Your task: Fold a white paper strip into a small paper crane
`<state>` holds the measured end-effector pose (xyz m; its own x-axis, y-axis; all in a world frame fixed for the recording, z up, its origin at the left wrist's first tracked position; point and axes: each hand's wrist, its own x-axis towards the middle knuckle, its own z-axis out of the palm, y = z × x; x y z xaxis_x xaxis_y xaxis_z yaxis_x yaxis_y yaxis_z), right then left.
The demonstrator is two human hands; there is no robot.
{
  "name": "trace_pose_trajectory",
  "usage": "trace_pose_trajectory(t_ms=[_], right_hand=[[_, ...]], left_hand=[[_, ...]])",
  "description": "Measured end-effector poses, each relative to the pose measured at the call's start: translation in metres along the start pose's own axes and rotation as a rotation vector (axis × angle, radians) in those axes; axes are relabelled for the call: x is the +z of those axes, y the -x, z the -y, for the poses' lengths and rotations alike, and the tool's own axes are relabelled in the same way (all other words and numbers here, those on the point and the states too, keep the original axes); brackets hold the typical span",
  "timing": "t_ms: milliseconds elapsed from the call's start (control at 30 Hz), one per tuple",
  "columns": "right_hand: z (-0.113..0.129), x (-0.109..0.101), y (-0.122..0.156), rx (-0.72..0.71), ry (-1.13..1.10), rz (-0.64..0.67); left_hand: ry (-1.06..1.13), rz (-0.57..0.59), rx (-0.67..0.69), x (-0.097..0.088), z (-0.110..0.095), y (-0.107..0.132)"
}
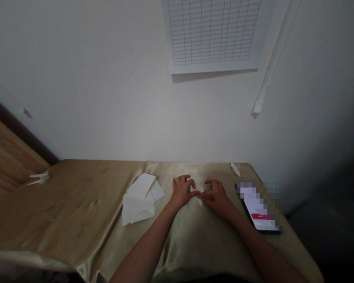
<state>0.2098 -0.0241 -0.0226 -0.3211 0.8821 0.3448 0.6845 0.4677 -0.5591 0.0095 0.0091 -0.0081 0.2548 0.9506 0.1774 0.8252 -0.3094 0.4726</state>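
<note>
Satin cloth (73,200) covers the table beneath a white wall (106,98) bearing a grid chart (212,31); the left hand (182,192) and right hand (216,197) narrowly pinch a small folded paper (200,192) between them, mid-table.

Behind the table (61,204), which is draped in a creased tan satin cloth, rises a plain white wall (91,102), dim towards its right. High on the wall above the table hangs a pale ruled grid chart (212,31), casting a soft shadow beneath it. To the chart's right, a white strip (273,59) runs diagonally down the wall. Left of the table sits a wooden surface (8,157) with a dark brown edge. Right of the table, everything falls into deep shadow.
</note>
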Motion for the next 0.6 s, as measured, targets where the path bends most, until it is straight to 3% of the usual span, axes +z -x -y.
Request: trace_pose_trajectory(t_ms=[367,600], right_hand=[[0.007,-0.016,0.007,-0.057,-0.068,0.165],[0.011,-0.017,0.007,-0.047,-0.022,0.094]], left_hand=[[0.000,0.018,-0.019,-0.004,-0.003,0.001],[0.015,-0.006,-0.004,-0.001,0.001,0.001]])
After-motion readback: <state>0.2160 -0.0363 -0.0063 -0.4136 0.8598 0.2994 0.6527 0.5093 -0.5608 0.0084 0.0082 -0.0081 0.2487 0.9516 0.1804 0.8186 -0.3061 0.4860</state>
